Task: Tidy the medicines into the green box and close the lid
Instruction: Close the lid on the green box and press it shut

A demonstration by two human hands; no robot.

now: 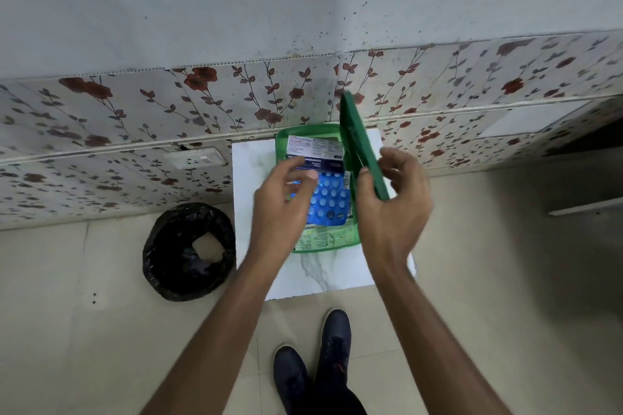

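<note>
The green box [282,145] stands open on a small white marble-topped table [249,199]. Inside lie a white dressings packet [315,146], a blue blister strip of pills [332,200] and a printed green-white packet [323,236] at the near end. My left hand [285,202] hovers over the box's left side, fingers loosely curled above the blister strip; whether it touches the strip I cannot tell. My right hand [392,205] grips the dark green lid [359,141], which stands tilted on edge along the box's right rim.
A bin lined with a black bag [188,251] stands on the floor left of the table. A flowered tile wall [135,118] with a white socket [197,158] runs behind. My dark shoes [313,357] are on the beige floor below the table.
</note>
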